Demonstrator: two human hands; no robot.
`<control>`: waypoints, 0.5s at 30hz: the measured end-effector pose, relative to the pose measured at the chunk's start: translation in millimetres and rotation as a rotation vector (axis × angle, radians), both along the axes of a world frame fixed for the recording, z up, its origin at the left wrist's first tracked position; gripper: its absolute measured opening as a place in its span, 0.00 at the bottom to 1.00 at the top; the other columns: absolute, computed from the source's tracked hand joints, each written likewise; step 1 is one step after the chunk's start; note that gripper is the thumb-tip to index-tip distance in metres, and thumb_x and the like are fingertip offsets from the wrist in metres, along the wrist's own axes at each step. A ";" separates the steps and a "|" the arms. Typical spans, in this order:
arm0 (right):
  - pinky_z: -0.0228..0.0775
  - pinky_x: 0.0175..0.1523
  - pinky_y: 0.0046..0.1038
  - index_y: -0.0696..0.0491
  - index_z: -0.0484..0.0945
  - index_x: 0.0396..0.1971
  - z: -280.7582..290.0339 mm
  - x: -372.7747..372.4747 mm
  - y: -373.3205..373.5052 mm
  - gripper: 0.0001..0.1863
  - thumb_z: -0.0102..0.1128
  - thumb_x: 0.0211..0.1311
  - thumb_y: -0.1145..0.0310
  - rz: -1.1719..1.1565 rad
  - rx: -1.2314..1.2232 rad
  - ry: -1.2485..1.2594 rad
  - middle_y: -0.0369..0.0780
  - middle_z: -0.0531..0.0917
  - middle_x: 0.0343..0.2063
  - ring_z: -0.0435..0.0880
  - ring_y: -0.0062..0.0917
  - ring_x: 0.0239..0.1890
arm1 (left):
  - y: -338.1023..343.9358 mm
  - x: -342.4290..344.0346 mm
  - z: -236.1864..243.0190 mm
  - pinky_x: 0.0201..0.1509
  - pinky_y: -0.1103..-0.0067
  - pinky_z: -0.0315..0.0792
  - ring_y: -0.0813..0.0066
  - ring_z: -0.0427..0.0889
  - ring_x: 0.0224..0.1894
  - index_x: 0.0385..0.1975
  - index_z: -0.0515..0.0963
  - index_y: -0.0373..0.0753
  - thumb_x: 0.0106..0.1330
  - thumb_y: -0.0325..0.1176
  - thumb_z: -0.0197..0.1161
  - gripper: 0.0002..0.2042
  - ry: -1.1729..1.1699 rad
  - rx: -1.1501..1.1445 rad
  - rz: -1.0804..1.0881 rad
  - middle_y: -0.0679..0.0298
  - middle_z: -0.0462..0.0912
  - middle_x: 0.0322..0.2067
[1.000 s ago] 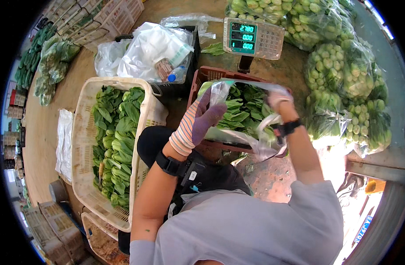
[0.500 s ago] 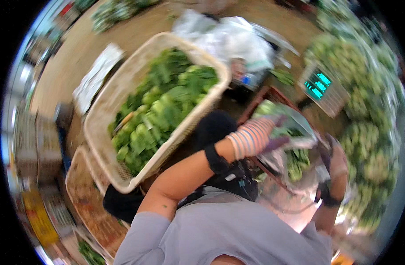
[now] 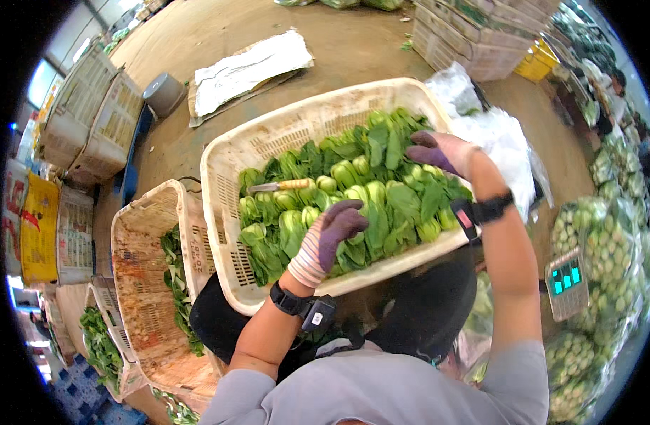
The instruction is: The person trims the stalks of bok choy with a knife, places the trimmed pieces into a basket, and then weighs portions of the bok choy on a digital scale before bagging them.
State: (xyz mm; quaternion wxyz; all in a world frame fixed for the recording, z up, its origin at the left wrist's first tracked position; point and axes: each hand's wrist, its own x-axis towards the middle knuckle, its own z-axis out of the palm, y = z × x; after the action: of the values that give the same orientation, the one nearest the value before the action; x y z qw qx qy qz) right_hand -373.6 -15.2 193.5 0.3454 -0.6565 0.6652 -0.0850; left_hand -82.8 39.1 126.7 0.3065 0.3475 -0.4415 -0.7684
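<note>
- The left hand (image 3: 330, 237) and right hand (image 3: 445, 150), at the right of the frame half a second ago, now reach over the leafy greens (image 3: 378, 202).
- The view has turned: the white crate (image 3: 297, 127), left of centre before, now fills the middle, and the scale (image 3: 567, 280) sits near the right edge.
- The greens lie in this crate; many front bunches run roughly up and down the frame, leaves toward the lower edge.
- The knife (image 3: 279, 186) lies on them, nearly level, blade leftward.
- Both hands are loosely curved, visibly grasping nothing; whether they touch leaves, I cannot tell.
</note>
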 end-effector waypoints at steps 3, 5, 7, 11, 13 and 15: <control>0.67 0.52 0.34 0.55 0.75 0.48 -101.2 -19.3 -119.8 0.35 0.47 0.56 0.38 -0.125 0.075 0.244 0.46 0.79 0.45 0.77 0.37 0.45 | -43.8 13.9 -46.5 0.46 0.76 0.73 0.72 0.79 0.39 0.52 0.69 0.36 0.65 0.41 0.54 0.20 0.158 0.179 0.193 0.61 0.79 0.36; 0.70 0.46 0.33 0.53 0.77 0.45 -158.2 -20.0 -168.8 0.29 0.53 0.55 0.42 -0.039 0.153 0.677 0.42 0.80 0.43 0.79 0.34 0.43 | -60.6 16.4 -73.2 0.45 0.76 0.73 0.72 0.79 0.39 0.52 0.69 0.37 0.65 0.41 0.54 0.19 0.190 0.231 0.252 0.61 0.79 0.36; 0.69 0.54 0.36 0.55 0.75 0.48 -182.8 11.4 -196.7 0.32 0.50 0.56 0.42 -0.511 0.129 0.560 0.47 0.78 0.48 0.78 0.38 0.49 | -61.6 28.5 -95.4 0.44 0.77 0.73 0.72 0.79 0.39 0.51 0.70 0.39 0.65 0.41 0.54 0.19 0.137 0.292 0.343 0.61 0.80 0.37; 0.74 0.46 0.27 0.47 0.80 0.43 -181.8 46.3 -204.2 0.19 0.58 0.54 0.55 -0.310 0.058 0.839 0.40 0.80 0.46 0.80 0.30 0.46 | -66.3 36.3 -94.1 0.45 0.78 0.72 0.74 0.79 0.38 0.50 0.71 0.39 0.64 0.44 0.55 0.19 0.075 0.251 0.285 0.63 0.80 0.36; 0.72 0.50 0.29 0.48 0.80 0.42 -184.1 18.5 -206.6 0.21 0.60 0.50 0.52 -0.292 0.041 0.809 0.42 0.78 0.49 0.78 0.33 0.49 | -67.5 29.1 -92.7 0.45 0.79 0.72 0.75 0.78 0.37 0.50 0.71 0.38 0.64 0.44 0.55 0.20 0.130 0.288 0.273 0.64 0.79 0.36; 0.70 0.52 0.33 0.52 0.79 0.43 -166.9 1.2 -202.3 0.26 0.61 0.48 0.50 -0.356 0.136 0.600 0.46 0.77 0.49 0.76 0.38 0.50 | -66.5 27.8 -82.6 0.44 0.80 0.71 0.76 0.78 0.36 0.49 0.71 0.38 0.64 0.44 0.55 0.19 0.117 0.275 0.293 0.65 0.79 0.35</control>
State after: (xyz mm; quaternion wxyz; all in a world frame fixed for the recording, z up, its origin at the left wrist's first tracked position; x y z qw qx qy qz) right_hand -372.4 -217.5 26.6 0.1572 -0.5015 0.8451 0.0975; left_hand -55.0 -27.5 44.0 0.3899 0.4013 -0.2587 -0.7874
